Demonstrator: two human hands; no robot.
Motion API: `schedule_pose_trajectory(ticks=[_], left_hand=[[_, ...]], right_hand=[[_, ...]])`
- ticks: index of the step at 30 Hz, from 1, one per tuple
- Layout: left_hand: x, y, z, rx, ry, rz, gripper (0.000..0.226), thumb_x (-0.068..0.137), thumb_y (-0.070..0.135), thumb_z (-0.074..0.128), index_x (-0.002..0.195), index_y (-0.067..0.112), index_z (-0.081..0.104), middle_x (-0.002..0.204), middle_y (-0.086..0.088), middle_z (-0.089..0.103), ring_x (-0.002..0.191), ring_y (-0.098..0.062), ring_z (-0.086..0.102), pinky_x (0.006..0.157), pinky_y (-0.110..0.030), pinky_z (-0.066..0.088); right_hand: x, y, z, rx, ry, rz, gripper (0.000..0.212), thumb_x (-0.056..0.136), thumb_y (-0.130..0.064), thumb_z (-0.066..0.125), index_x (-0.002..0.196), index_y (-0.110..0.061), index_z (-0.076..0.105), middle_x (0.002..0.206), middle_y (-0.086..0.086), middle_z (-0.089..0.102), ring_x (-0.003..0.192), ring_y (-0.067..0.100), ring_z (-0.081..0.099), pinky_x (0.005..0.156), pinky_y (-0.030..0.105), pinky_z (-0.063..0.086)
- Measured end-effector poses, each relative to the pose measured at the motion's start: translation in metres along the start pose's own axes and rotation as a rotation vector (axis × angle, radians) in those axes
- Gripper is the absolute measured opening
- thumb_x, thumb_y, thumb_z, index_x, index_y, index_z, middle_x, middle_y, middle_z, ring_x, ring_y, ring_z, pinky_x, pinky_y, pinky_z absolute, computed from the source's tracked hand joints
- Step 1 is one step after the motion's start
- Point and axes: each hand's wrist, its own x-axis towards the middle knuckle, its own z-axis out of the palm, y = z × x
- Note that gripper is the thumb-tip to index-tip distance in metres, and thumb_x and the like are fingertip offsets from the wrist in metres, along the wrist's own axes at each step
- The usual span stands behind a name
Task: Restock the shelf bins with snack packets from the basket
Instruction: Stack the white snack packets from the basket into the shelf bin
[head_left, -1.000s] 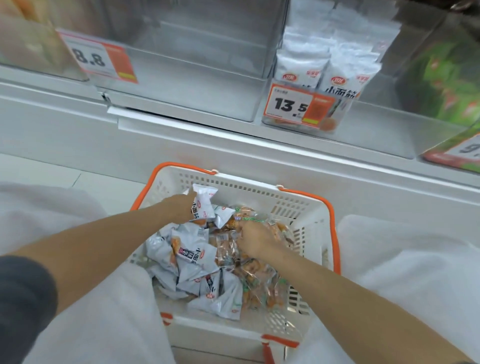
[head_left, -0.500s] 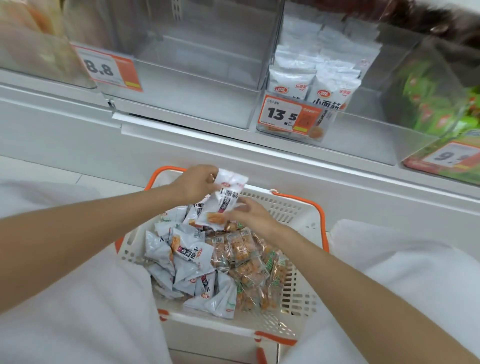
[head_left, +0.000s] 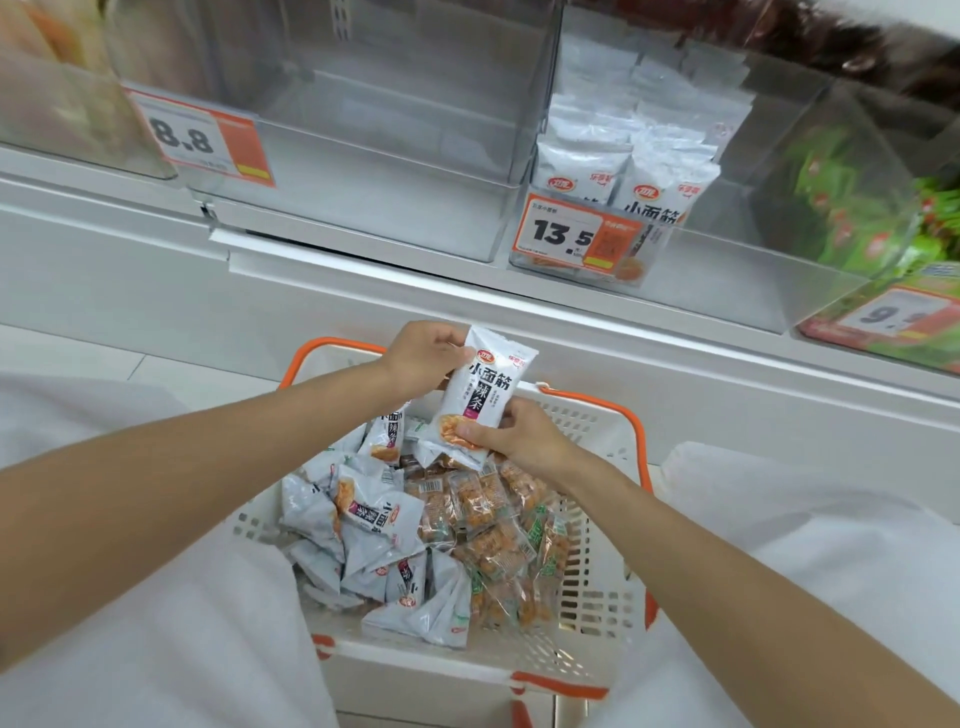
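Your biggest risk here is the wrong bin. The packet (head_left: 483, 395) matches the white ones standing in the 13.5 bin (head_left: 623, 171), yet the 8.8 bin (head_left: 363, 156) just left of it looks bare and sits closer to your left arm, so a quick lift could easily end there. Check the print against the shelf stock before you commit.

You hold the packet only at its edges. Your left hand (head_left: 423, 358) pinches the top corner and your right hand (head_left: 519, 441) pinches the bottom, thumb on the front. The film looks slick, so if one hand lets go early the packet may swing or drop back into the basket (head_left: 639, 441). It could also catch on the bin's clear front wall and go in crooked.

The packet is a flat white-silver pillow pouch with bold black characters, a red oval logo near the top and an orange snack pictured at the bottom. It is upright, tipped slightly, above the far end of the basket and below the shelf. Under it, the loose packets (head_left: 363, 519) of the same kind lie beside the clear packets (head_left: 488, 525), so mind which sort you take
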Motion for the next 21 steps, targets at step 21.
schedule_pose_trajectory(ticks=[21], left_hand=[[-0.023,0.076,0.027,-0.262,0.028,0.142,0.004,0.093,0.006,0.061,0.096,0.005,0.063,0.103,-0.014,0.071,0.093,-0.025,0.070,0.080,-0.027,0.059]], right_hand=[[-0.050,-0.033,-0.080,-0.066,0.283,-0.242,0.017,0.089,-0.012,0.069,0.106,-0.012,0.068,0.095,-0.002,0.073,0.080,0.002,0.067,0.072,0.015,0.050]])
